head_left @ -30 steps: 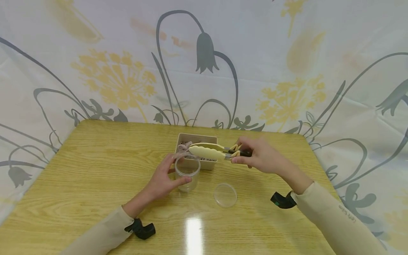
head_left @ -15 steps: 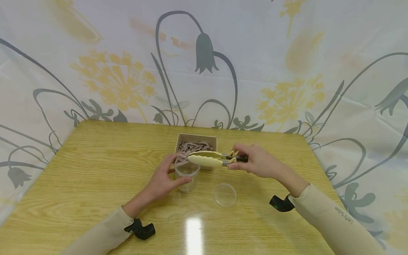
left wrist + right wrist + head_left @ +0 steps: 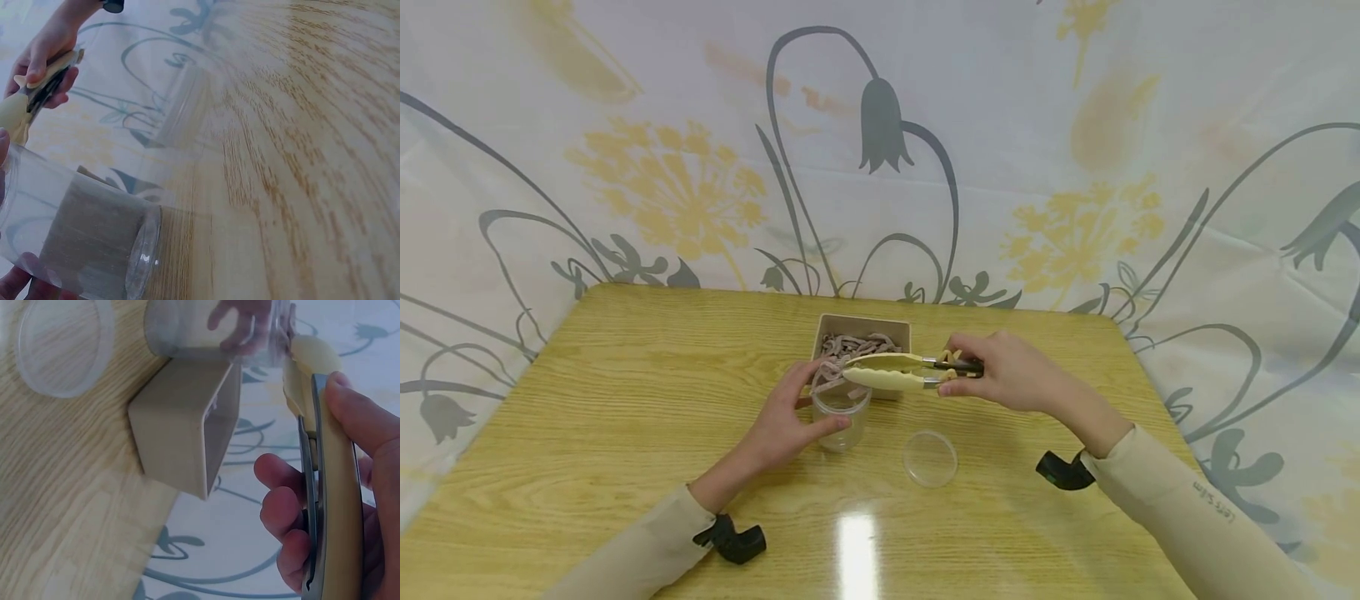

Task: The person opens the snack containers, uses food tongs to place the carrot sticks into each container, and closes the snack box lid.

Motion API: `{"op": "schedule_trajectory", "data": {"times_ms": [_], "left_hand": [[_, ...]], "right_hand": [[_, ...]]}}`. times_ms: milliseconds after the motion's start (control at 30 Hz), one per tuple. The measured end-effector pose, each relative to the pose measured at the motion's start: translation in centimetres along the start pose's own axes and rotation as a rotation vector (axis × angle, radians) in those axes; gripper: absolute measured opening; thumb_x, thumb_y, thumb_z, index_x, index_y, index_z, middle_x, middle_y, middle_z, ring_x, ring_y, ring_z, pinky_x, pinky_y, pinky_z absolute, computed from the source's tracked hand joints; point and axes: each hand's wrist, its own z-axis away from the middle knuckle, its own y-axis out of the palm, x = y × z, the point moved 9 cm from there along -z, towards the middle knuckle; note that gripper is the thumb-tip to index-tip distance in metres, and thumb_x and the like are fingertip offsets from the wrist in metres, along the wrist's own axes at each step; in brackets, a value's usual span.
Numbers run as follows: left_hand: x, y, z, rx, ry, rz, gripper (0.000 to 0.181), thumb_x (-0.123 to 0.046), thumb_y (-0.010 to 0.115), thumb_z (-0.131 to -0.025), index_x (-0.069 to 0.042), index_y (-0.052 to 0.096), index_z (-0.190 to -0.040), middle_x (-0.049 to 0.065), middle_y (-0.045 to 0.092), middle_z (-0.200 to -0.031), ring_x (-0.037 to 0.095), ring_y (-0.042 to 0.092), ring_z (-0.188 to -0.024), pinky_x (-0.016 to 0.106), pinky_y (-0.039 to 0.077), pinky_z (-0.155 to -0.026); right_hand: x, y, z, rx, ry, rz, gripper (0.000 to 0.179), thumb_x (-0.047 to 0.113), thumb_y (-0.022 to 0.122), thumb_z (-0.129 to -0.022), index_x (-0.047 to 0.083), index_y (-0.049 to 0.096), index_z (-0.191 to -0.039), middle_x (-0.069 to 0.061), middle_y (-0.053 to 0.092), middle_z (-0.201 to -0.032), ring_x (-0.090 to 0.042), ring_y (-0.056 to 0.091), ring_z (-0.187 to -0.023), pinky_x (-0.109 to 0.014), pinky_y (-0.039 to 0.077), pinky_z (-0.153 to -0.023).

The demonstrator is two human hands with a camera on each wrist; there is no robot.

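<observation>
My left hand (image 3: 782, 421) grips a clear plastic jar (image 3: 842, 429) by its side, with fingers and thumb around it. The jar's see-through wall (image 3: 94, 231) fills the lower left of the left wrist view. My right hand (image 3: 1007, 375) holds tongs with pale yellow heads (image 3: 883, 379); the fingers curl round the handles (image 3: 337, 481). At the jar's mouth, by the tong tips, lie greyish-mauve soft strips (image 3: 833, 372), partly inside the rim. Whether the tips still pinch them is unclear. Behind the jar, a beige box (image 3: 865, 320) contains more such strips (image 3: 868, 343).
A round clear lid (image 3: 930, 459) lies flat on the wood-grain table (image 3: 662, 375), right of the jar. Patterned cloth (image 3: 880, 208) hangs behind the table. Black devices are strapped at both sleeves.
The tongs have come down from over the box to the jar's mouth, carrying strips lower into the rim. Their heads now stand slightly farther apart. My left hand and the jar stay put.
</observation>
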Motion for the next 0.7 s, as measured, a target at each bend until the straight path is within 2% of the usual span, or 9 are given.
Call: {"op": "schedule_trajectory", "data": {"times_ms": [433, 567, 700], "left_hand": [[0.11, 0.13, 0.04, -0.002, 0.01, 0.003, 0.079, -0.022, 0.083, -0.083, -0.012, 0.042, -0.149, 0.015, 0.049, -0.137, 0.035, 0.049, -0.124, 0.053, 0.05, -0.096], [0.06, 0.11, 0.14, -0.001, 0.0, 0.001, 0.078, -0.023, 0.083, -0.083, -0.016, 0.042, -0.149, 0.014, 0.049, -0.136, 0.033, 0.049, -0.123, 0.053, 0.05, -0.096], [0.02, 0.09, 0.21, -0.002, -0.007, 0.0, 0.078, -0.023, 0.083, -0.083, -0.018, 0.042, -0.149, 0.013, 0.05, -0.135, 0.031, 0.05, -0.122, 0.053, 0.049, -0.096]], "right_hand": [[0.17, -0.24, -0.11, -0.007, 0.006, 0.027, 0.037, 0.049, 0.073, -0.087, 0.019, 0.054, -0.097, 0.012, 0.031, -0.058, -0.002, 0.022, -0.05, -0.024, 0.025, -0.051], [0.43, -0.22, -0.12, -0.022, -0.021, 0.036, 0.037, 0.049, 0.073, -0.086, 0.018, 0.054, -0.096, 0.013, 0.033, -0.058, -0.002, 0.023, -0.05, -0.023, 0.025, -0.05], [0.81, -0.23, -0.36, -0.023, -0.04, 0.071, 0.037, 0.05, 0.072, -0.087, 0.019, 0.058, -0.1, 0.013, 0.042, -0.06, -0.002, 0.03, -0.05, -0.024, 0.028, -0.049]]}}
